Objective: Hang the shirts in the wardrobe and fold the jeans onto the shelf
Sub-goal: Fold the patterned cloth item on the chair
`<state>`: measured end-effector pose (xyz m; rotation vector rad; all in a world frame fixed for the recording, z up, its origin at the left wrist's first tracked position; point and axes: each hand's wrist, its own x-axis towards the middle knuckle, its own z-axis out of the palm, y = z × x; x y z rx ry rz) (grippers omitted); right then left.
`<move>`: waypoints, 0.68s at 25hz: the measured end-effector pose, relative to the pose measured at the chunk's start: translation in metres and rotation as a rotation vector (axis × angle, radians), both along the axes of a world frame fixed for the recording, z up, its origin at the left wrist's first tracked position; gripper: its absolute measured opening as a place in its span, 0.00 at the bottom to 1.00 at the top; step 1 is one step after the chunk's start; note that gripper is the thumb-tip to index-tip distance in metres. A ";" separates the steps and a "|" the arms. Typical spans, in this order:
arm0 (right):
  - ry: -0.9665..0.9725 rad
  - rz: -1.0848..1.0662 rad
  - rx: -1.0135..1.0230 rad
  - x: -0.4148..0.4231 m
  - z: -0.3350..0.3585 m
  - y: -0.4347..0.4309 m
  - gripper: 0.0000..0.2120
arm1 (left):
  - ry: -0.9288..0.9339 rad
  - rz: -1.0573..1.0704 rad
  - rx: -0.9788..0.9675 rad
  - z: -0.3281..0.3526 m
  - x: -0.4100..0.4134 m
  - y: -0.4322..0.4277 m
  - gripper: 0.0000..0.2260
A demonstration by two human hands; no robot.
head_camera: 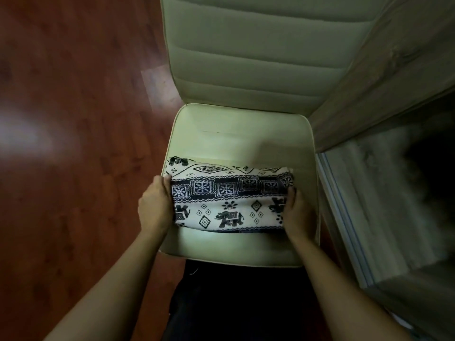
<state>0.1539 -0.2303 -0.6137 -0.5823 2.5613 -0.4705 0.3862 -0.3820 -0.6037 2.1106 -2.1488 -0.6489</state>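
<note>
A folded printed garment (231,200) lies on a chair seat (241,134), its long axis running left to right between both hands; left hand (155,205) and right hand (295,210) each clasp an end, equally near.

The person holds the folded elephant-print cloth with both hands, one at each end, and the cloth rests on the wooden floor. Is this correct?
Not quite. The head view shows the folded elephant-print cloth resting on the pale seat of the chair, not on the wooden floor. The rest holds: the left hand and right hand grip it, one at each end.
</note>
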 end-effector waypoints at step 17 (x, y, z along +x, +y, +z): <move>0.051 -0.236 0.021 -0.022 0.001 -0.044 0.17 | 0.057 0.143 0.045 -0.010 -0.047 -0.056 0.15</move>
